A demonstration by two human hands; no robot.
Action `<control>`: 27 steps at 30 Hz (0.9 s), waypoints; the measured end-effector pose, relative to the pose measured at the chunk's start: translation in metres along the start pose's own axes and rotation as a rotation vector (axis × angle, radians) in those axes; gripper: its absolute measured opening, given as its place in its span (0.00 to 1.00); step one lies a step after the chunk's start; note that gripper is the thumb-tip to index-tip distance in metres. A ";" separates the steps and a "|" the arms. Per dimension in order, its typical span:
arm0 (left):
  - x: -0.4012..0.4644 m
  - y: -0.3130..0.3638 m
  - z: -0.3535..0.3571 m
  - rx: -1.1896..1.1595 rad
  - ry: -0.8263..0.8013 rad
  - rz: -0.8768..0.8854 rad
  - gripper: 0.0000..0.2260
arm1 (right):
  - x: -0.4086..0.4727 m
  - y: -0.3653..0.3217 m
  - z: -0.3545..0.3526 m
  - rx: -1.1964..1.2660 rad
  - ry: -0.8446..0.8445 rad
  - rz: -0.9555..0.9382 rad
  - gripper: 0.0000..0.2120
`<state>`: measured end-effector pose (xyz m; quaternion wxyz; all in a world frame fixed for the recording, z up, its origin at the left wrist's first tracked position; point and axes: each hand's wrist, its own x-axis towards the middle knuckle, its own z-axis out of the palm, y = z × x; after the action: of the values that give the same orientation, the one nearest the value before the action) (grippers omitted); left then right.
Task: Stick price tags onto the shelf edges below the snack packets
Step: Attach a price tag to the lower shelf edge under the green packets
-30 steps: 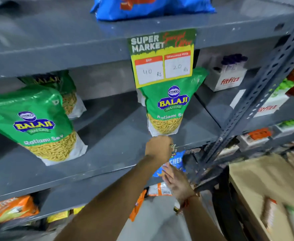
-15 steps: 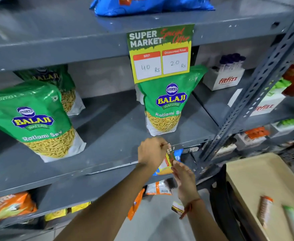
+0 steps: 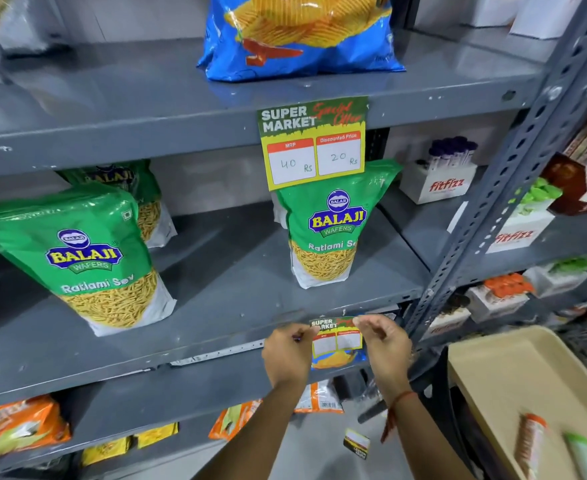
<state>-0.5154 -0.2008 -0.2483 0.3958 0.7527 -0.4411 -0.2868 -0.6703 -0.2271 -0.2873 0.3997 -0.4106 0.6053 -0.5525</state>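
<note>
Item, far left: large green Balaji packet (image 3: 87, 258) on middle shelf. My left hand (image 3: 287, 355) pinches the price tag (image 3: 335, 341) by its left edge, against the shelf edge (image 3: 181, 351) below the smaller Balaji packet (image 3: 326, 233). My right hand (image 3: 385, 351), fingers curled, pinches its top right corner. Right: grey upright (image 3: 493, 209), beige tray (image 3: 514, 382).

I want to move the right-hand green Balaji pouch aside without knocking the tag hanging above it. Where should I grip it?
Grip the green Balaji pouch by its lower side edges, coming from the front. It stands upright, and the filled price tag overlaps its top, so reaching from above would probably hit the tag.
</note>
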 end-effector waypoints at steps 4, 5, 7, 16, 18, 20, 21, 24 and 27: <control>0.002 -0.007 0.011 -0.023 0.037 -0.039 0.06 | 0.008 0.007 0.010 -0.062 0.015 -0.044 0.10; 0.002 -0.009 0.013 -0.031 0.047 -0.045 0.06 | 0.009 0.009 0.011 -0.066 0.015 -0.048 0.10; 0.003 -0.012 0.016 -0.043 0.066 -0.050 0.06 | 0.011 0.013 0.014 -0.085 0.018 -0.070 0.10; 0.017 -0.018 0.016 0.002 0.080 -0.035 0.10 | 0.019 0.015 0.025 -0.149 0.020 -0.092 0.03; 0.019 -0.019 0.016 0.025 0.075 -0.018 0.13 | 0.019 0.015 0.026 -0.164 0.039 -0.087 0.04; 0.022 -0.020 0.016 0.057 0.076 -0.022 0.16 | 0.020 0.015 0.026 -0.144 0.077 -0.049 0.06; 0.024 -0.021 0.015 0.082 0.083 -0.032 0.18 | 0.021 0.015 0.026 -0.126 0.099 -0.027 0.07; 0.023 -0.024 0.010 0.178 0.105 -0.054 0.23 | 0.023 0.015 0.024 -0.126 0.108 -0.007 0.11; 0.020 -0.023 0.005 0.199 0.122 -0.035 0.24 | 0.023 0.014 0.024 -0.143 0.105 -0.046 0.13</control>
<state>-0.5002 -0.2139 -0.2726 0.3400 0.8119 -0.4293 -0.2022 -0.6568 -0.2562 -0.3040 0.3245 -0.4224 0.6538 -0.5374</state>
